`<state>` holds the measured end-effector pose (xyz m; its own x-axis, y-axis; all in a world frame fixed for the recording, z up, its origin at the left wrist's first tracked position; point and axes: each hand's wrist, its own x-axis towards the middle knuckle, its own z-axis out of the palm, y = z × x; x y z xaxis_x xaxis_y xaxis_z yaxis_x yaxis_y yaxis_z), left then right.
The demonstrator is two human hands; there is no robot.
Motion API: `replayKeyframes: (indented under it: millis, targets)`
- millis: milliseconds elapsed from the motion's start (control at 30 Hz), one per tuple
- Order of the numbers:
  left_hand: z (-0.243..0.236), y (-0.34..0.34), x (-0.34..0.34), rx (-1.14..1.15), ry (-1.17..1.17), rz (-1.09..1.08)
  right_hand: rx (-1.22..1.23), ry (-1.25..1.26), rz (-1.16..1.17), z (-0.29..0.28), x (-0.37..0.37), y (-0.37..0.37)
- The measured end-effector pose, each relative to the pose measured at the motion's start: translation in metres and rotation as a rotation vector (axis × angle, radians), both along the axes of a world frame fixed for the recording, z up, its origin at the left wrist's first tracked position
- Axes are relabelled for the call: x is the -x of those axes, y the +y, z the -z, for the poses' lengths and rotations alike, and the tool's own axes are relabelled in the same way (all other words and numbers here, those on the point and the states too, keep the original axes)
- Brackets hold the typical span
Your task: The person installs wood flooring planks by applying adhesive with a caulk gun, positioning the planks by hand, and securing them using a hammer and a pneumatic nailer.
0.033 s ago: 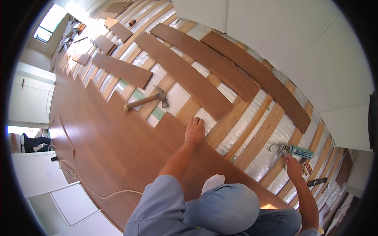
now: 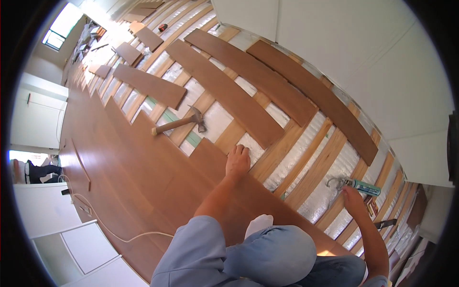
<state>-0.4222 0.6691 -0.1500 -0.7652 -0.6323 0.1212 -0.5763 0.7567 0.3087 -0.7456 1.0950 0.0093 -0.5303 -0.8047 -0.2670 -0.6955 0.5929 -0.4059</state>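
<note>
Below a claw hammer (image 2: 174,125), my left hand (image 2: 236,165) rests on the edge of the laid brown flooring (image 2: 158,182), fingers slightly bent and apart over a wooden batten and silver foil. At the right, my right hand (image 2: 350,198) grips the handle end of a caulk gun (image 2: 345,182) loaded with a green tube (image 2: 367,188), just above the foil between battens. Loose brown planks (image 2: 224,95) lie diagonally across the battens (image 2: 301,177). My knee in blue jeans (image 2: 267,251) is at the bottom.
White cabinets (image 2: 325,28) border the floor at right and left. A dark flat tool (image 2: 385,223) lies beside my right arm. A cord (image 2: 124,239) runs over the flooring, a tape measure (image 2: 163,27) lies farther off. At far left a person's dark-clothed leg (image 2: 40,172) shows.
The view has shifted very slightly. My right hand has moved a little left and up at the caulk gun's handle. My left hand stays at the flooring edge.
</note>
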Motion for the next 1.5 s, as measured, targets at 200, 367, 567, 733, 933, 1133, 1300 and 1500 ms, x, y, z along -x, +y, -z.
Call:
replayKeyframes:
  millis: [200, 367, 567, 733, 933, 1133, 1300, 1500]
  targets:
    - [-0.01, -0.016, -0.011, -0.089, 0.033, -0.02, -0.048, -0.031, -0.269, 0.043, -0.033, -0.206]
    - [-0.036, -0.021, 0.019, -0.097, 0.004, 0.002, 0.199, 0.085, -0.051, 0.076, -0.083, -0.334]
    - [0.017, 0.022, 0.025, -0.244, 0.195, 0.16, 0.368, 0.304, 0.154, 0.177, -0.11, -0.365]
    - [-0.001, -0.012, -0.002, 0.006, 0.057, 0.053, 0.187, 0.324, -0.005, 0.089, -0.13, -0.368]
    - [-0.001, -0.008, 0.003, -0.027, 0.004, 0.07, 0.142, 0.285, -0.033, 0.013, -0.137, -0.214]
    - [-0.013, -0.015, -0.007, -0.01, 0.024, 0.034, 0.093, 0.131, -0.044, -0.041, -0.142, -0.012]
    - [-0.017, -0.016, -0.013, 0.173, 0.182, -0.016, -0.061, 0.064, 0.041, -0.063, -0.141, 0.162]
    - [-0.11, 0.065, 0.08, -0.058, -0.256, 0.876, -0.063, 0.216, 0.083, -0.046, -0.125, 0.312]
